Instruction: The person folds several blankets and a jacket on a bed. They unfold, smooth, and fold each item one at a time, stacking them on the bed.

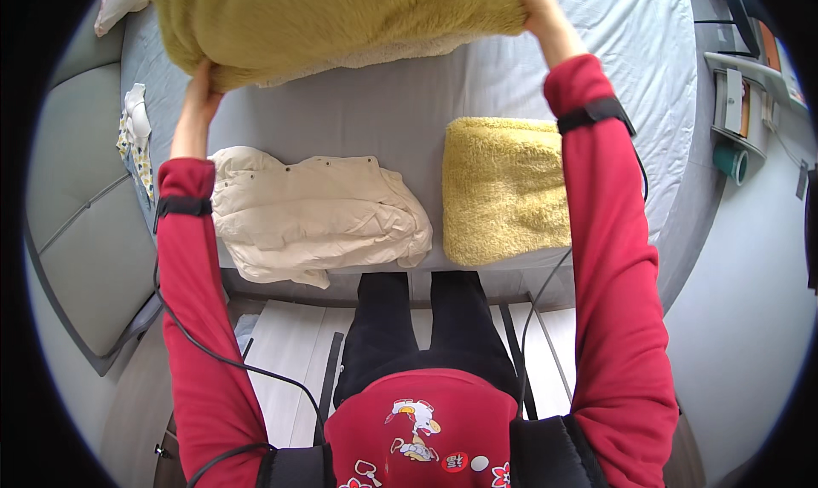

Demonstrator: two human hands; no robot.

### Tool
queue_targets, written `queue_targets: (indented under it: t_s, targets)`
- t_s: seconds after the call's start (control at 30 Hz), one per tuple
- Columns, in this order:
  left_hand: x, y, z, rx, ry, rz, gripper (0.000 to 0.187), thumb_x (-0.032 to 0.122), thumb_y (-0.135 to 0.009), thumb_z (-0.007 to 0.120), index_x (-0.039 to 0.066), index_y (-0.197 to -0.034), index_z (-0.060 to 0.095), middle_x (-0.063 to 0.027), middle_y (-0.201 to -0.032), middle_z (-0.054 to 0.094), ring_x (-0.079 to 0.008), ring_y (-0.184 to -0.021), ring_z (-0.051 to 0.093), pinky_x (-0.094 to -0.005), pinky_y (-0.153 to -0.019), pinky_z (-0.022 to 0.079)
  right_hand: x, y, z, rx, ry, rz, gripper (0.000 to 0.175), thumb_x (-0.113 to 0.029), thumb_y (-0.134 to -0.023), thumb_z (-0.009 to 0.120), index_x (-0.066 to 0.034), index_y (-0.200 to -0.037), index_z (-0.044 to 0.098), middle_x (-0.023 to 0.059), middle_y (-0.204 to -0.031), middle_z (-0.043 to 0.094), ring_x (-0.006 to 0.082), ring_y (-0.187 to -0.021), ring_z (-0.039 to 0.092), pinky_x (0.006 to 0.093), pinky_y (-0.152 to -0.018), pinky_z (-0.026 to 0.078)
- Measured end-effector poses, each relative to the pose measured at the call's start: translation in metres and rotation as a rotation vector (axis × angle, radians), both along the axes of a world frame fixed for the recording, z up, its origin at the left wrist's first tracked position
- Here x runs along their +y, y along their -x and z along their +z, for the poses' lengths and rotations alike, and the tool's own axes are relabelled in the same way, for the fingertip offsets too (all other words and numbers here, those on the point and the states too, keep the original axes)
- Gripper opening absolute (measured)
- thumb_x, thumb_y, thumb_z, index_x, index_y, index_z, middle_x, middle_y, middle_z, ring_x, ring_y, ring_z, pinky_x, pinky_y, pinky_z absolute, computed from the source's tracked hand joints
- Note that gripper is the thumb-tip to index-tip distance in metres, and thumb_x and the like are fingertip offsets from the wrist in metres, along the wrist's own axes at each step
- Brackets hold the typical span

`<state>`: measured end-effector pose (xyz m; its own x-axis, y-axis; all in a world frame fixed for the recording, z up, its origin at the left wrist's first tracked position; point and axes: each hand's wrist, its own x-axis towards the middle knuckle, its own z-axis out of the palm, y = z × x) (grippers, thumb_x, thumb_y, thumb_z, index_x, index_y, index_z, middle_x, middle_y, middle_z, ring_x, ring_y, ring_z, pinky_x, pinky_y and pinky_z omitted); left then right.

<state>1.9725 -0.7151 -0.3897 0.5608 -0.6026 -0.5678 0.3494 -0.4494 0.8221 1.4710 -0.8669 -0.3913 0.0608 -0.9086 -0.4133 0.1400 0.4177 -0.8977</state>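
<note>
Both hands grip a plush olive-yellow blanket by its two ends at the top of the view. My left hand holds its near left corner, the fingers partly hidden by the fabric. My right hand has its right end, with the fingertips hidden. Pale fleece shows under its near edge. Nearer me on the bed lie a folded cream jacket with snap buttons, left of centre, and a folded yellow fleece piece, right of centre and partly behind my right forearm.
Grey sheeting covers the bed. At left, a white garment lies beside the padded grey headboard. A green cup and a small shelf stand at right. Black cables hang along both my arms.
</note>
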Motion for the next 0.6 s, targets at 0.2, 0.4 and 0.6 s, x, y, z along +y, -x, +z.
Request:
queue_targets:
  t_s: [0.2, 0.4, 0.6]
  targets:
    - [-0.013, 0.056, 0.019, -1.015, -0.015, 0.01, 0.086, 0.033, -0.089, 0.064, -0.01, -0.146, 0.017, -0.0382, -0.15, 0.018, -0.0481, -0.141, 0.019, -0.0551, -0.113, 0.023, 0.044, 0.012, -0.034, 0.179, 0.121, -0.079, 0.069, -0.034, -0.085, 0.069, 0.0021, -0.138, 0.043, 0.0174, -0.132, 0.055, 0.0297, -0.122, 0.053, 0.0435, -0.104, 0.042]
    - [-0.022, 0.147, 0.06, -2.025, 0.275, -0.619, 0.062, 0.039, -0.097, 0.053, 0.007, -0.148, 0.036, -0.024, -0.156, 0.023, -0.0428, -0.145, 0.016, -0.0558, -0.117, 0.015, 0.223, 0.071, -0.034, 1.333, 0.501, 0.29, 0.098, -0.053, -0.085, 0.067, -0.005, -0.154, 0.017, 0.0238, -0.156, 0.021, 0.0369, -0.147, 0.016, 0.0562, -0.117, 0.015]
    - [-0.054, 0.155, 0.041, -1.66, 0.051, -0.923, 0.048, 0.019, -0.095, 0.047, 0.005, -0.141, 0.044, -0.015, -0.159, 0.02, -0.0443, -0.146, 0.012, -0.0677, -0.111, 0.016, 0.318, 0.091, -0.104, 1.584, 0.244, 0.607, 0.083, -0.041, -0.088, 0.062, -0.0127, -0.154, 0.023, 0.0129, -0.161, 0.018, 0.0336, -0.149, 0.012, 0.0591, -0.118, 0.007]
